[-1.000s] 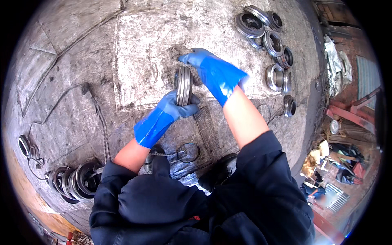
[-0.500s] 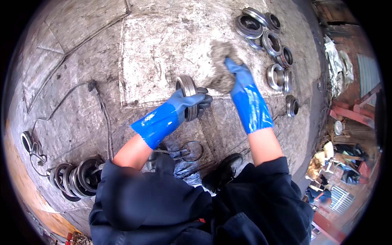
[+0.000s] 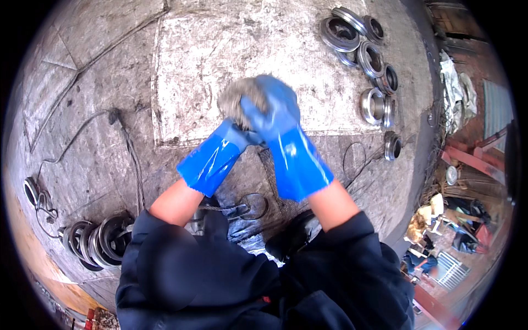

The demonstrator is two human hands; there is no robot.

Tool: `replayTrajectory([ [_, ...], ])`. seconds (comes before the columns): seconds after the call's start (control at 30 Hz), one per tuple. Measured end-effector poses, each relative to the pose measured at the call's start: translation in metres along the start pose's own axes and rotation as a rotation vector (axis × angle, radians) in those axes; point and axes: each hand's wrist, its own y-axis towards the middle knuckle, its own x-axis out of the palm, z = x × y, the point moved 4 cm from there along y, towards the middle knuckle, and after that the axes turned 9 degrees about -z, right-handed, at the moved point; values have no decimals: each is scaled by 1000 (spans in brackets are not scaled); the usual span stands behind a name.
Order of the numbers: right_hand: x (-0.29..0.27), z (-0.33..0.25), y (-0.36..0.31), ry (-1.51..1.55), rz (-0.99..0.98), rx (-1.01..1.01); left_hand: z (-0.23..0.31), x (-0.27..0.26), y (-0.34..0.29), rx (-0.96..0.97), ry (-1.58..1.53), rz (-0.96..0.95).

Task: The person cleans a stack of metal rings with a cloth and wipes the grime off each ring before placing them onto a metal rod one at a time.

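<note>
Both of my hands wear blue rubber gloves and meet in front of me over a pale, stained sheet (image 3: 190, 71). My right hand (image 3: 278, 107) is closed on a grey rag (image 3: 230, 99), which it presses round the front of what my left hand holds. Just below the rag is my left hand (image 3: 237, 136), its fingers mostly covered by the rag and my other glove. The grooved metal ring it grips, plain in the earlier view, is now hidden behind them.
Several metal rings (image 3: 369, 59) lie at the far right, one ring (image 3: 392, 146) nearer me. More rings (image 3: 113, 237) are grouped at near left by a wire rope (image 3: 132, 159). A round disc (image 3: 253, 206) lies by my feet. Red metal framing (image 3: 474, 159) stands at right.
My right hand has swung left with the rag and brought it onto the metal ring in my left hand. The left hand has shifted slightly left.
</note>
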Motion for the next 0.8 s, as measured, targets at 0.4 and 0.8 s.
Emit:
replayTrajectory([
  [0.4, -14, 28, 28, 299, -176, 398, -2, 51, -18, -32, 604, 380],
  [0.8, -4, 75, 55, 438, -232, 598, -11, 46, -11, 2, 1024, 97],
])
